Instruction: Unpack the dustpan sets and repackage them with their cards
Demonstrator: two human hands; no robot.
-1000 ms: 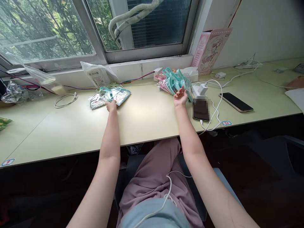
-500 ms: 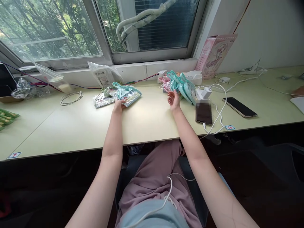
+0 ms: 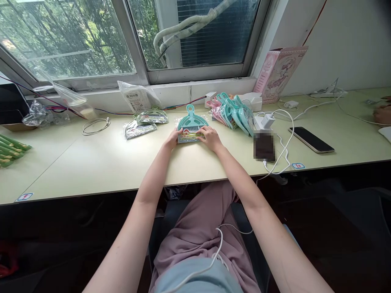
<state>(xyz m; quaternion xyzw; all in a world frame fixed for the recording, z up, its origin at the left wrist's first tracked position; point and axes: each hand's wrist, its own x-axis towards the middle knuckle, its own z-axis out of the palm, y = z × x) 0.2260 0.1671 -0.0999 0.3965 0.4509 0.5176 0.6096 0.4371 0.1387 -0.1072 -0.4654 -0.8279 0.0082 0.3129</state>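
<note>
A small teal dustpan-and-brush set point(image 3: 191, 124) in clear wrapping lies flat on the pale desk point(image 3: 91, 158) straight ahead of me. My left hand point(image 3: 172, 139) grips its lower left corner. My right hand point(image 3: 210, 137) holds its lower right edge, fingers curled over the printed card. To the left lie two more wrapped sets point(image 3: 146, 122). To the right a pile of teal and pink sets point(image 3: 232, 112) leans by the windowsill.
A charger with white cables point(image 3: 269, 122) and two phones point(image 3: 310, 139) lie right of the pile. A pink box point(image 3: 279, 69) stands in the corner. Plastic bags point(image 3: 136, 97) and a coiled cable point(image 3: 95, 125) sit at the left. Another person's hand point(image 3: 382, 114) shows far right.
My left hand has carried one teal set from the left stack to the middle of the desk. My right hand left the right pile and came onto that set.
</note>
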